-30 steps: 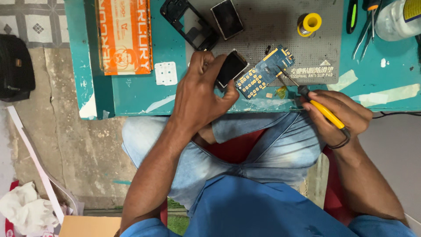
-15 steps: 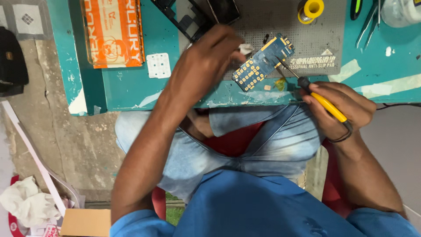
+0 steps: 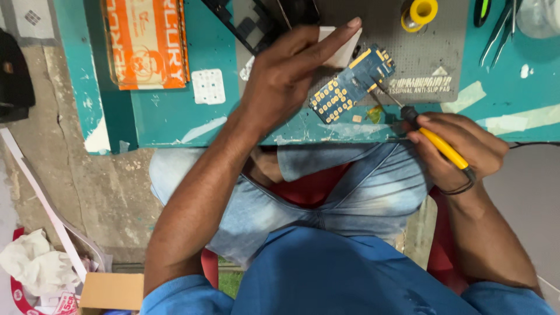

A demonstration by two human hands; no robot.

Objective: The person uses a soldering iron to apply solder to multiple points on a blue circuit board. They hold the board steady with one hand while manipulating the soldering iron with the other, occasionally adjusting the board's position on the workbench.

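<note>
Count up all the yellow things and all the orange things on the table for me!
Yellow: 2, the solder spool and the yellow handle of the soldering iron in the right hand
Orange: 1, the orange packet
Total: 3

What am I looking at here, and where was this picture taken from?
A camera on a seated person's head looks down at their own two bare hands over a teal workbench. The right hand grips a yellow-handled soldering iron, its tip touching a blue circuit board on a grey anti-slip mat. The left hand reaches over the mat, fingertips on a small white piece. An orange packet, a yellow solder reel and tweezers lie nearby.
</note>
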